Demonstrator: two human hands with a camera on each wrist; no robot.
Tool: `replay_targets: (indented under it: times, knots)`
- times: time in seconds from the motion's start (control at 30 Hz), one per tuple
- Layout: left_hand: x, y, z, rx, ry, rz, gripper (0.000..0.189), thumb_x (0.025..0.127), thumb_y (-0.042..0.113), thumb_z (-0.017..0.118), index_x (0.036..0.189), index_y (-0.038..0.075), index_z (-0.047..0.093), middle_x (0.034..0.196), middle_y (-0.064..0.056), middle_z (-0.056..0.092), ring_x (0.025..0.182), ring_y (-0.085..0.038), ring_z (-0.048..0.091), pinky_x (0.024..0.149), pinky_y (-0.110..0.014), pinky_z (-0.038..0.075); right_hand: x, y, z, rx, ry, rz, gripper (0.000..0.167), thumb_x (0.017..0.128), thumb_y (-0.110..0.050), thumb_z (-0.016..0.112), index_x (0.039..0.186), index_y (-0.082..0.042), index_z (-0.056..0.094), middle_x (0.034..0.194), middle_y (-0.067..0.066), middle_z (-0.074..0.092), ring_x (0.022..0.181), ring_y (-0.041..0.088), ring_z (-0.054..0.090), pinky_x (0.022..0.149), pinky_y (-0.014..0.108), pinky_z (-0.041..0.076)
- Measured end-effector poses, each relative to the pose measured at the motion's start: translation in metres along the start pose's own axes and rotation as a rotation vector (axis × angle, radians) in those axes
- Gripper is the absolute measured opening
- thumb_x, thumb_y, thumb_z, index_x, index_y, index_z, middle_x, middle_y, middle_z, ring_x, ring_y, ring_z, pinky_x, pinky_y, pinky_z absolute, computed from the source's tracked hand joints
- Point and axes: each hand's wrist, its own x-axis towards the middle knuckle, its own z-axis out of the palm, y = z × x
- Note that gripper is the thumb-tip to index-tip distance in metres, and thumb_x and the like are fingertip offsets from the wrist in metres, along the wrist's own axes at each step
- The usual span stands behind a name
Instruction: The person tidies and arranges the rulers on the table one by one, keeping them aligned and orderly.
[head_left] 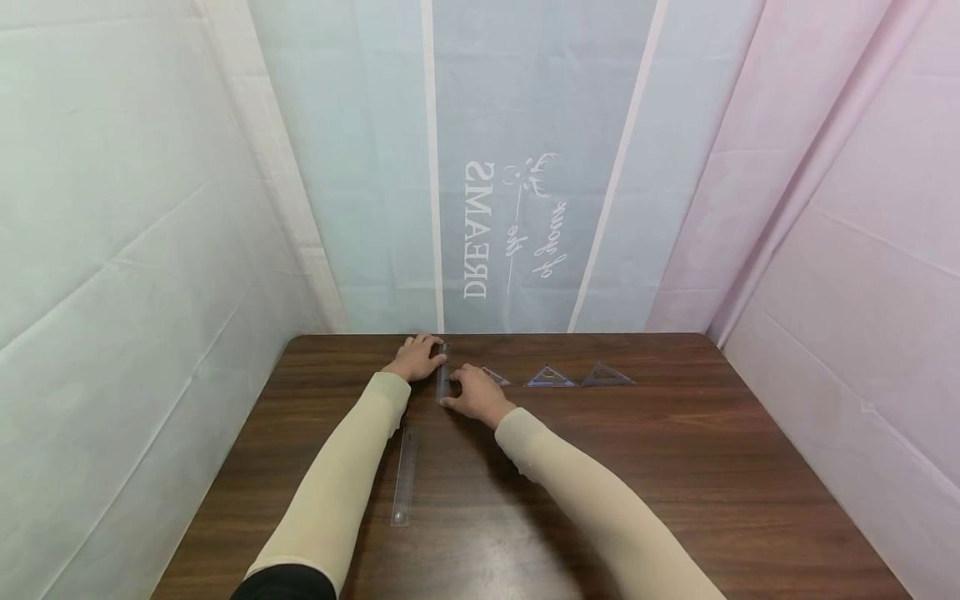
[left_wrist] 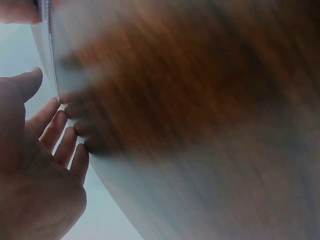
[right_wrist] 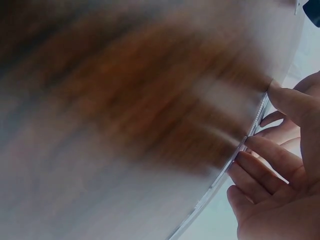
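Note:
A clear ruler (head_left: pixel 443 379) lies lengthwise near the far edge of the table, between both hands. My left hand (head_left: pixel 415 358) touches its left side near the far end; in the left wrist view the fingers (left_wrist: pixel 65 146) are extended, their tips at the surface, the thumb lifted. From the right, my right hand (head_left: pixel 482 395) touches the ruler nearer its close end. Its thumb and fingers (right_wrist: pixel 277 155) are spread along the ruler's edge (right_wrist: pixel 258 114) in the right wrist view. A second clear ruler (head_left: pixel 404 479) lies closer to me, beside the left forearm.
Right of the hands, a row of set squares lies near the back: one (head_left: pixel 497 377) partly hidden by the right hand, a bluish one (head_left: pixel 551 377) and a darker one (head_left: pixel 606 377). Cloth walls surround the brown wooden table (head_left: pixel 675 467) at the back and sides.

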Motion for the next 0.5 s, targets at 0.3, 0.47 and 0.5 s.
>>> replay_targets:
  times: [0.3, 0.47, 0.5]
  knots:
    - [0.0029, -0.0029, -0.0028, -0.080, -0.028, -0.030, 0.055, 0.115, 0.038, 0.050, 0.159, 0.005, 0.047, 0.169, -0.021, 0.032, 0.153, -0.047, 0.030, 0.125, -0.063, 0.026, 0.0030, -0.0027, 0.0014, -0.016, -0.009, 0.017, 0.057, 0.098, -0.040, 0.081, 0.138, -0.001, 0.069, 0.132, 0.014, 0.068, 0.122, 0.030, 0.067, 0.106, 0.046, 0.055]
    - [0.0018, -0.0037, -0.0062, -0.156, -0.049, -0.045, 0.055, 0.115, 0.036, 0.050, 0.159, 0.004, 0.046, 0.170, -0.022, 0.031, 0.155, -0.047, 0.026, 0.126, -0.063, 0.024, 0.0025, -0.0053, -0.0004, -0.030, -0.022, 0.023, 0.055, 0.098, -0.039, 0.081, 0.137, -0.001, 0.070, 0.132, 0.014, 0.068, 0.121, 0.030, 0.068, 0.104, 0.044, 0.056]
    - [0.0015, -0.0041, -0.0070, -0.169, -0.049, -0.045, 0.055, 0.115, 0.036, 0.049, 0.159, 0.004, 0.046, 0.170, -0.023, 0.030, 0.155, -0.048, 0.025, 0.126, -0.064, 0.024, 0.0018, -0.0060, -0.0013, -0.031, -0.024, 0.024, 0.055, 0.099, -0.038, 0.081, 0.137, -0.001, 0.070, 0.132, 0.014, 0.068, 0.121, 0.030, 0.068, 0.104, 0.044, 0.056]
